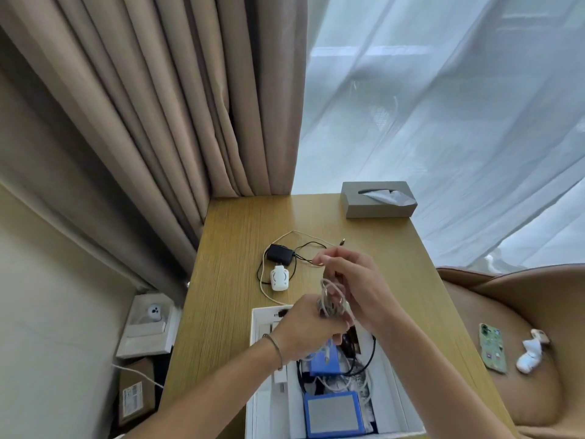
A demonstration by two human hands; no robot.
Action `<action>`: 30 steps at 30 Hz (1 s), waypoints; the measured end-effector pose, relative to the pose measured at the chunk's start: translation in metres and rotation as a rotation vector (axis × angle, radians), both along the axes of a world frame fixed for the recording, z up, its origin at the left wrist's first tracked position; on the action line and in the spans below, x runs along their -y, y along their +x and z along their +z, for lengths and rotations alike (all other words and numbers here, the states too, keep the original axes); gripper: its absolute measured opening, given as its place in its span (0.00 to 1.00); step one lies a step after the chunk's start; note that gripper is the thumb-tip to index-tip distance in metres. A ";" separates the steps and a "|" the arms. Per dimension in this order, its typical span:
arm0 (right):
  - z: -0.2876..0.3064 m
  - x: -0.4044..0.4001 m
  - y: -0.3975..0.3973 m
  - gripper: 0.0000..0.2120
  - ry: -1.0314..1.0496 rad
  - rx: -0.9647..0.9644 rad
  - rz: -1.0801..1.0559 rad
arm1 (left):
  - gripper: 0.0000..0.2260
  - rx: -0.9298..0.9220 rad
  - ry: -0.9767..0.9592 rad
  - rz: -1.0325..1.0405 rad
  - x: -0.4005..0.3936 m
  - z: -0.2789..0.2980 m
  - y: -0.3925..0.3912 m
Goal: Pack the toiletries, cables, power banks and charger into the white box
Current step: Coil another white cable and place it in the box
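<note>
The white box (pixel 399 403) lies open at the near edge of the wooden table (pixel 234 248). Inside it are two blue power banks (pixel 330 410), black and white cables, and other items. Above the box's far end, my left hand (pixel 311 331) and my right hand (pixel 354 286) both grip a coiled white cable (pixel 332 299); its free end runs out past my right fingers. Farther back on the table lie a black charger (pixel 279 254) with a thin black lead and a white plug adapter (pixel 279 279) with a cream cable.
A grey tissue box (pixel 376 199) stands at the table's far right corner. Curtains hang behind. A tan seat to the right holds a phone (pixel 492 347) and a white object (pixel 531 351). Boxes sit on the floor to the left.
</note>
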State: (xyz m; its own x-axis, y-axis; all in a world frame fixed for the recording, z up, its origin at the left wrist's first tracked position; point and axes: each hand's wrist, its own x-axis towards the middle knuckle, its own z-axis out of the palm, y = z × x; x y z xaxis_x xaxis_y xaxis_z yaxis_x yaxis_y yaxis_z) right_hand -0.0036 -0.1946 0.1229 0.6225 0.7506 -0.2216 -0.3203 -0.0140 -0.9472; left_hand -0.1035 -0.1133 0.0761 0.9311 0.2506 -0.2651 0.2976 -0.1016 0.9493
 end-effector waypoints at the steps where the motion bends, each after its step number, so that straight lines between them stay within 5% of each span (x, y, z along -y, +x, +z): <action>1: -0.001 0.001 0.001 0.06 0.004 0.029 -0.004 | 0.09 0.011 -0.041 0.014 -0.001 -0.001 -0.001; 6: -0.015 0.007 -0.007 0.14 -0.181 0.314 -0.092 | 0.07 0.114 -0.211 0.282 -0.006 -0.007 -0.005; 9: -0.026 0.006 -0.024 0.29 -0.193 0.101 0.099 | 0.14 0.107 -0.299 0.474 -0.009 -0.011 -0.004; 13: -0.046 0.008 -0.041 0.35 -0.126 -0.093 0.225 | 0.20 0.082 -0.407 0.560 -0.006 -0.018 -0.004; 21: -0.064 0.025 -0.040 0.23 -0.164 -0.119 0.360 | 0.19 0.107 -0.228 0.354 -0.009 -0.034 -0.024; 26: -0.070 0.028 -0.047 0.20 -0.237 0.014 0.500 | 0.08 0.076 -0.116 0.271 -0.028 -0.041 -0.029; 30: -0.084 0.032 -0.046 0.17 -0.390 0.100 0.422 | 0.16 0.068 -0.016 0.228 -0.043 -0.046 -0.039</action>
